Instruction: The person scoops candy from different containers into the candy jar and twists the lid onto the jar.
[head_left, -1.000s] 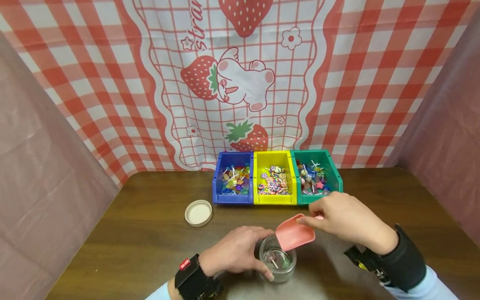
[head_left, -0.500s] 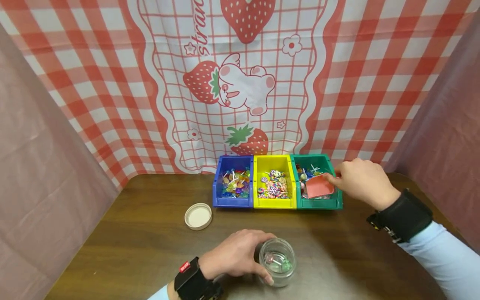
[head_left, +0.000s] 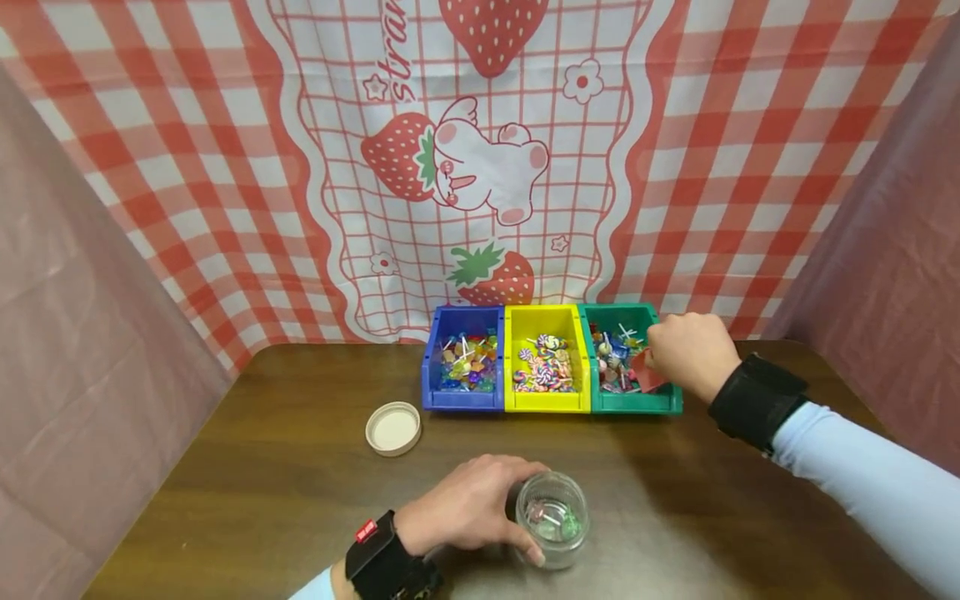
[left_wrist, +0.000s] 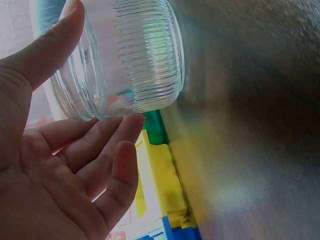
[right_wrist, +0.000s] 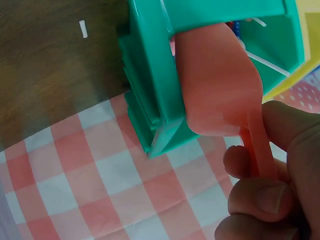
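My left hand (head_left: 472,504) grips a clear glass jar (head_left: 557,552) standing on the table, thumb on the near side and fingers on the far side. A few candy pieces, one with a white stick, lie at the jar's bottom. In the left wrist view the thumb rests by the jar's rim and its ribbed wall (left_wrist: 152,60) shows. With curled fingers my right hand (head_left: 693,357) holds a pink scoop (right_wrist: 220,80) by its handle. The scoop's blade is tilted down into the green bin (head_left: 637,403), among mixed candies (head_left: 615,362); its front edge is hidden in the right wrist view.
Left of the green bin, joined in a row, are a yellow bin (head_left: 547,402) with swirl candies and a blue bin (head_left: 463,400) with colourful pieces. A round cream lid (head_left: 393,428) lies on the table. A checked cloth (head_left: 720,183) hangs behind the bins.
My right hand has carried the scoop from above the jar up to the green bin and lowered its blade into the candies. The left hand has stayed on the jar.
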